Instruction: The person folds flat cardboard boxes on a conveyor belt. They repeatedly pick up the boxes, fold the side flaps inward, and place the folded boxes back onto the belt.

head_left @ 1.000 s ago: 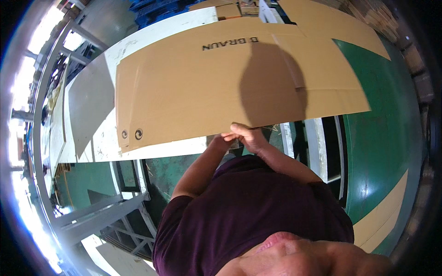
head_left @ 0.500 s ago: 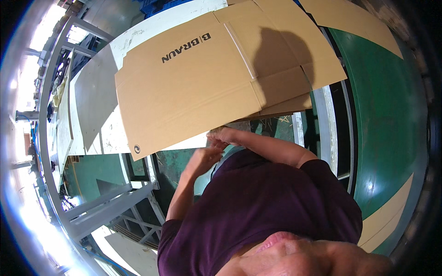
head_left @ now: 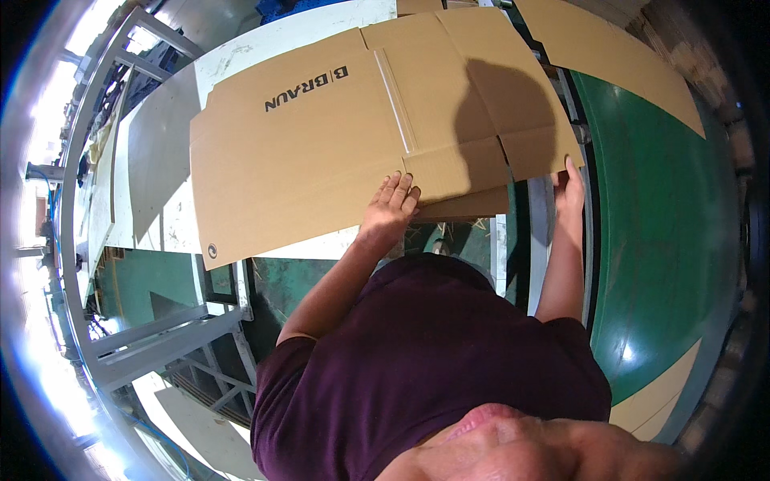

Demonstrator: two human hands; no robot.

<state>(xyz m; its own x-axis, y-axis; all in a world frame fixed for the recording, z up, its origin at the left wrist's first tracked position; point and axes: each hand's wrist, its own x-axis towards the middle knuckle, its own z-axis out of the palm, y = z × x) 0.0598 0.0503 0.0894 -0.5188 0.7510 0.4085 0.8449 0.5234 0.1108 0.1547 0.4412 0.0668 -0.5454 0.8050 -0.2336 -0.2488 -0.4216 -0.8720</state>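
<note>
Hands (head_left: 391,204) apart now, cardboard sheet (head_left: 321,136) prob. flatter.

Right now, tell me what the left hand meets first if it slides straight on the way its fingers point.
The left hand already lies on the flat cardboard box; straight on, probably its raised fold crease.

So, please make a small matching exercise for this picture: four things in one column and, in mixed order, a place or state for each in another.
Things:
1. left hand
2. right hand
3. flattened cardboard box
4. green conveyor belt

Places or states:
A. at the right side of the view
B. lying flat on the white table
C. fingers spread on the near edge of the cardboard
D. at the right corner flap of the cardboard

Pairs: 1-C, 2-D, 3-B, 4-A
</note>
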